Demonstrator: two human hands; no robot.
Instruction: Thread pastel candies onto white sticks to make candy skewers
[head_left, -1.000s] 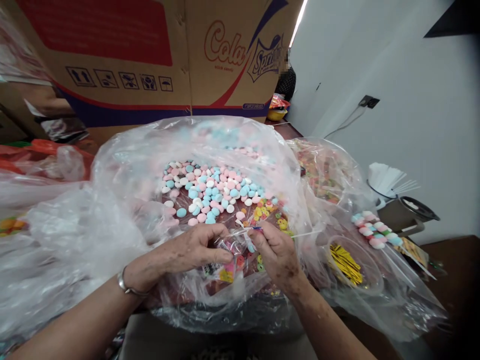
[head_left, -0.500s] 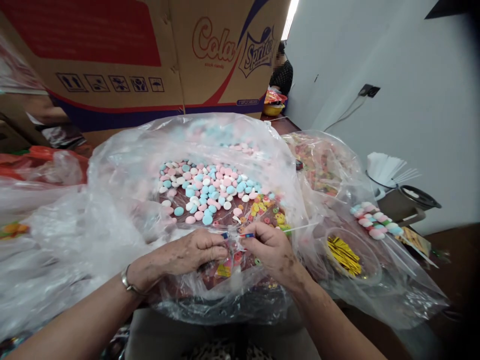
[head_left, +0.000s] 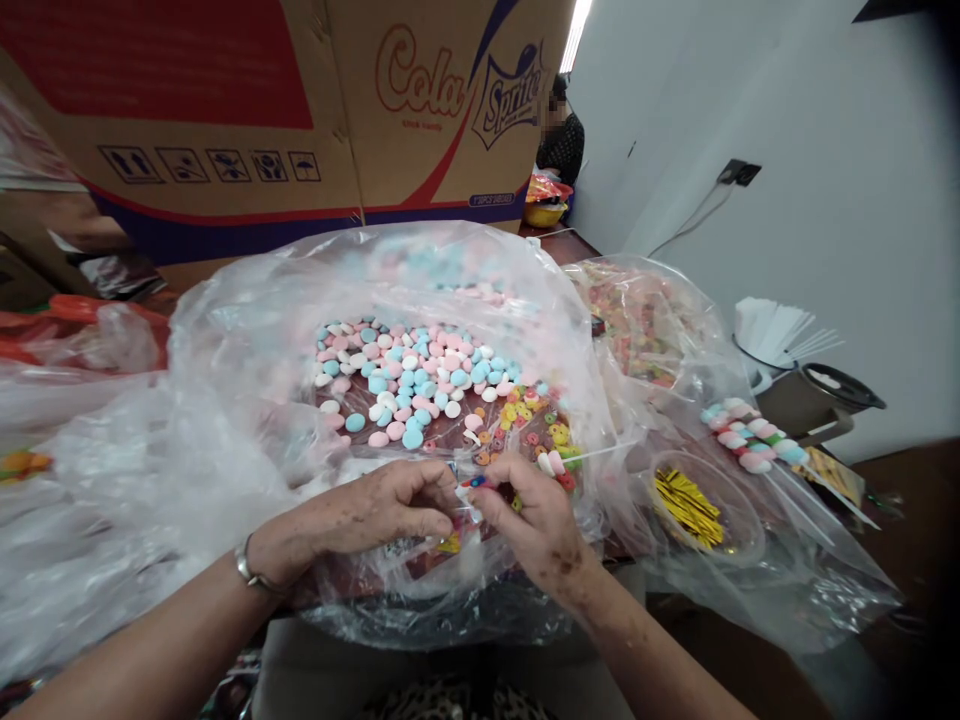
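Observation:
My left hand (head_left: 375,510) is low over the middle of the table, thumb and fingers apart, with nothing plainly between them. Facing it, my right hand (head_left: 532,515) pinches a small blue-and-red printed wrapper (head_left: 474,483) between thumb and fingers. Clear plastic shows around and below the fingertips. Just beyond my right hand lies a candy stick with pink and white pieces (head_left: 551,463) on a thin white stick. Past the hands spread pink, blue and white round candies (head_left: 420,380), with yellow and red ring candies (head_left: 525,415) to their right.
A large clear plastic bag (head_left: 247,330) surrounds the candies, with a cardboard box (head_left: 247,90) behind. At right are gold twist ties (head_left: 688,508) in a round tub, twisted marshmallow sticks (head_left: 750,435), a dark jug (head_left: 821,395) and white sticks (head_left: 772,325). A person (head_left: 564,140) sits beyond.
My left fingers have opened and drawn slightly away from the wrapper. My right hand has turned a little and moved slightly left with it, and the pink-and-white candy stick has come into sight.

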